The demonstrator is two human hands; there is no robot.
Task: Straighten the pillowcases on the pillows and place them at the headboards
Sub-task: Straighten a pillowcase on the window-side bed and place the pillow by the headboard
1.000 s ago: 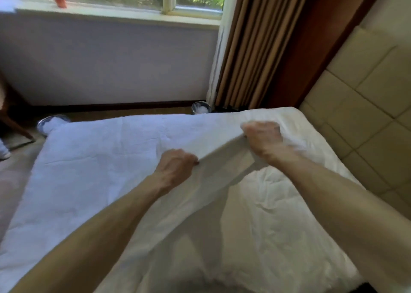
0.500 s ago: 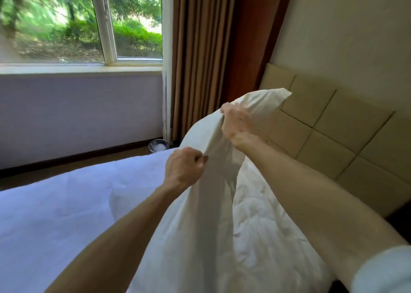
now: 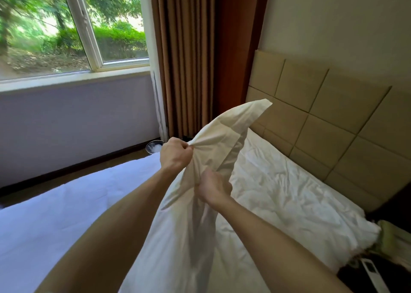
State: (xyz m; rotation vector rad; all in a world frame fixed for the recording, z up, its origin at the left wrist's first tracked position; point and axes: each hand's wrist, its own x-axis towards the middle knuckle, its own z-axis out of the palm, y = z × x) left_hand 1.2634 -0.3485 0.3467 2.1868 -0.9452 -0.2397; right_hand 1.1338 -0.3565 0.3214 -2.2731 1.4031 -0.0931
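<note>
Still early, I'd say: left hand (image 3: 175, 156) and right hand (image 3: 212, 187) both grip the bunched pillowcase (image 3: 233, 123), held up over the bed (image 3: 55, 215), not yet at the headboard (image 3: 333, 115).

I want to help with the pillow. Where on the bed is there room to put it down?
The smooth sheet left of the left hand, toward the window, is bare. Along the headboard rumpled bedding fills the strip. The right hand grips the pillow too.
</note>
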